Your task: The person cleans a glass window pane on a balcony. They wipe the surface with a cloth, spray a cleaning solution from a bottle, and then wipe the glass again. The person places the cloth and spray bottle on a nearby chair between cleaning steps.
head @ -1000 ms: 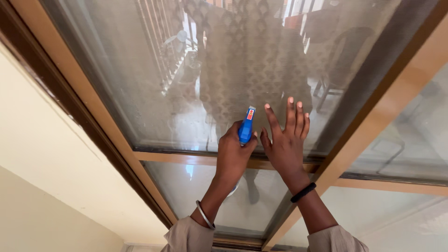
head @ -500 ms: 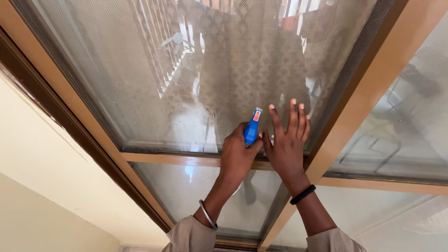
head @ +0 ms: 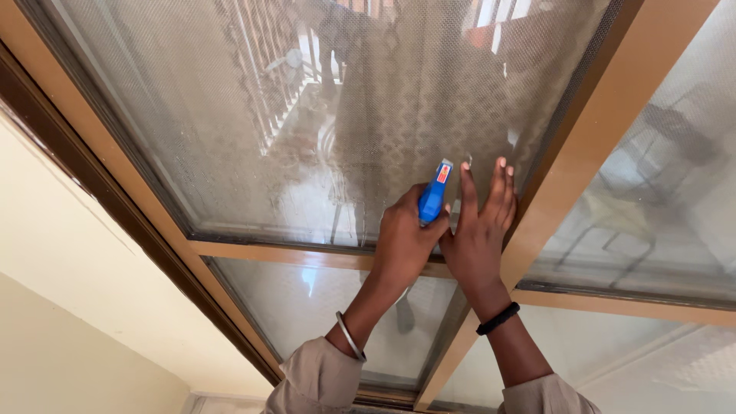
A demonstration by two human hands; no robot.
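A: State the position of the left hand.

B: It is clenched around a blue spray head, fingers fully wrapped, with the nozzle end projecting above the knuckles. The bottle body below the hand is mostly hidden. A silver bangle sits on that wrist.

A: And the right hand?

B: Flat and open, fingers extended and close together, palm pressed against the glass pane. It holds nothing. It lies just beside the spray head, touching the left hand. A black band circles its wrist.

A: Location of both hands on the window?

B: At the lower right corner of the upper pane, above the horizontal wooden rail and next to the upright wooden frame.
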